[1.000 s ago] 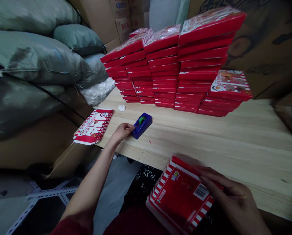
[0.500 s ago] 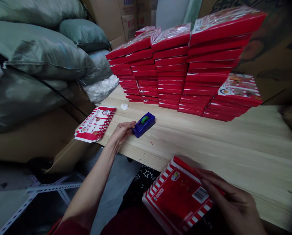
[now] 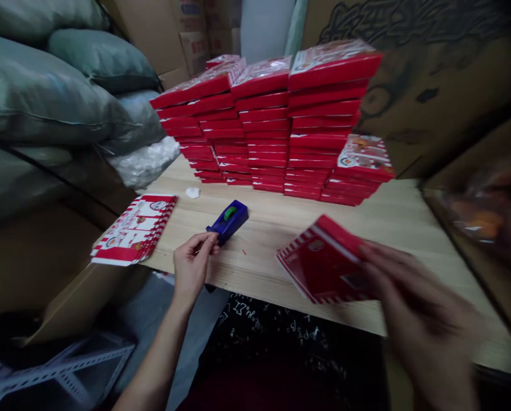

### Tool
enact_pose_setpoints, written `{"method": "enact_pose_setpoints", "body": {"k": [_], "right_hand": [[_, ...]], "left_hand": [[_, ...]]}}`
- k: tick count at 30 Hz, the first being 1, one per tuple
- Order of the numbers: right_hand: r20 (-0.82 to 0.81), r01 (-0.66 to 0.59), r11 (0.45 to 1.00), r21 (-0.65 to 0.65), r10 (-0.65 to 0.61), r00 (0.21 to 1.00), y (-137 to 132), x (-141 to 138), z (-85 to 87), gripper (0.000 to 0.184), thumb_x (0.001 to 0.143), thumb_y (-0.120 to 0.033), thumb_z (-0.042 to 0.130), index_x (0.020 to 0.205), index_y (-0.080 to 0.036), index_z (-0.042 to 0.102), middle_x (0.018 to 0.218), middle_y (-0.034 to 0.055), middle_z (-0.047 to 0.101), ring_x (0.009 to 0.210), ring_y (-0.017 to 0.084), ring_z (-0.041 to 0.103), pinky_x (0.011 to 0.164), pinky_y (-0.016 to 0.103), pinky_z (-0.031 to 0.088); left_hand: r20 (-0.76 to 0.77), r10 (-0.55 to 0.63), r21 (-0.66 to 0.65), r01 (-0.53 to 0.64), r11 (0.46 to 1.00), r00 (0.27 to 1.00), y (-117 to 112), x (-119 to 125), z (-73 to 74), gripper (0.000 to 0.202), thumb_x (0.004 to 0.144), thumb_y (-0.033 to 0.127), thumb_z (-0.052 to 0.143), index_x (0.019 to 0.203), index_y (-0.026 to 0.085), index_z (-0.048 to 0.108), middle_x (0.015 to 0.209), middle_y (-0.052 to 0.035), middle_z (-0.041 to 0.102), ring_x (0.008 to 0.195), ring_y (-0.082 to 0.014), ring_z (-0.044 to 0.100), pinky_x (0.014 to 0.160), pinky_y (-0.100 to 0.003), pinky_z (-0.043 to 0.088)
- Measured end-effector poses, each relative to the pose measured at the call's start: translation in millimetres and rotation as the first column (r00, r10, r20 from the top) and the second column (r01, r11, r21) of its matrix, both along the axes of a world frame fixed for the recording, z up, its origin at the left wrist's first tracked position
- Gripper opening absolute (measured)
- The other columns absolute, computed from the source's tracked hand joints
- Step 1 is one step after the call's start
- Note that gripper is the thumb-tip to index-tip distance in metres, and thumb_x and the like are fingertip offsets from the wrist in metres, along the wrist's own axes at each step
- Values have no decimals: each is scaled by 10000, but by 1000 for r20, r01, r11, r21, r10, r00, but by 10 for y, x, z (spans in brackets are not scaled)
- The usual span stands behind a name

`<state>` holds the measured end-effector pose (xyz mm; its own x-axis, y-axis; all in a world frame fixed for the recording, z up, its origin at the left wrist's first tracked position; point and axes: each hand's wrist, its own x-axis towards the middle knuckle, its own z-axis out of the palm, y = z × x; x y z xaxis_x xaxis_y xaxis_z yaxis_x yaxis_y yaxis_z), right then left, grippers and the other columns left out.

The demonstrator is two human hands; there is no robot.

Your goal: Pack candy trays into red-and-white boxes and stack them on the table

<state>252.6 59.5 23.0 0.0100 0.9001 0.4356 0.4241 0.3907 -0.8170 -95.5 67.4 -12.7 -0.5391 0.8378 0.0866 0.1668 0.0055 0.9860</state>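
My right hand (image 3: 413,302), blurred by motion, grips a flat red box with red-and-white striped edges (image 3: 324,264) and holds it over the near part of the wooden table (image 3: 409,217). My left hand (image 3: 192,264) sits at the table's front edge with its fingers curled right next to the near end of a blue tape dispenser (image 3: 228,220) that carries a green roll. Whether a strip of tape is between the fingers is too small to tell.
Tall stacks of red boxes (image 3: 276,125) fill the back of the table. A pile of flat striped cartons (image 3: 133,229) overhangs the left corner. A small white wad (image 3: 192,192) lies near it. Grey sacks (image 3: 54,97) stand left, cardboard boxes (image 3: 452,85) behind and right.
My right hand has lifted the striped red box from my lap up and over the table. My left hand has drawn back from the dispenser toward the table edge.
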Motion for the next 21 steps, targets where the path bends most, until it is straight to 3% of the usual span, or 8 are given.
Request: {"method": "enact_pose_setpoints", "body": {"k": [3,5,6,8,10,13,17,21], "right_hand": [[140,-98,985,141,78,987,33,-273,143,370,990,-149,610,1262,-374,721,1337,13,702,1237,266,668,1037,491,581],[177,-145,977,155,117,977,45,-367,159,365,1005,-137,576,1289,-330,699,1352,45,689,1235,262,668,1015,487,596],[177,-156,976,149,129,976,46,-390,158,337,1011,-141,568,1274,-308,697,1349,58,688,1225,261,675,1008,486,603],[159,-163,979,122,143,977,42,-408,155,237,1015,-167,577,1190,-273,696,1320,73,702,1162,253,709,984,470,621],[122,-158,984,83,147,981,33,-415,162,124,1011,-196,597,1084,-257,677,1297,72,716,1076,236,745,955,441,638],[71,-140,989,54,136,988,29,-421,180,103,1000,-219,622,1088,-266,649,1305,63,720,1017,221,765,921,405,652],[121,-198,978,68,189,975,54,-399,179,373,1015,-164,571,1354,-315,618,1301,54,716,1122,229,730,971,412,633],[171,-292,949,121,270,948,99,-377,172,490,1023,-87,510,1425,-347,615,1350,67,668,1254,231,651,1019,430,606]], "left_hand": [[2,-33,102,33,994,999,-183,518,427,207,879,353,748,1031,234,823,795,-2,748,691,-155,667,730,-293,569],[104,-158,140,143,980,982,-260,865,645,169,885,333,753,1025,280,832,745,6,735,666,-153,665,720,-301,580],[171,-234,151,209,966,957,-275,1020,722,191,881,325,762,1058,296,827,744,6,735,649,-150,665,700,-299,583],[319,-374,170,335,927,871,-256,1270,806,432,863,314,789,1290,324,732,758,8,743,615,-145,668,648,-289,584],[446,-458,194,416,888,769,-177,1423,800,803,839,312,820,1557,332,459,762,11,754,590,-146,676,602,-275,576],[566,-460,187,437,880,684,-18,1504,686,1132,795,324,868,1664,269,144,730,2,759,567,-154,687,593,-264,569],[658,-408,133,436,890,633,82,1502,534,1189,733,356,914,1651,220,170,728,-32,773,568,-173,705,624,-293,584],[611,-403,86,449,889,681,98,1492,453,1141,742,412,900,1635,239,211,719,-16,765,635,-207,734,688,-339,594]]}}
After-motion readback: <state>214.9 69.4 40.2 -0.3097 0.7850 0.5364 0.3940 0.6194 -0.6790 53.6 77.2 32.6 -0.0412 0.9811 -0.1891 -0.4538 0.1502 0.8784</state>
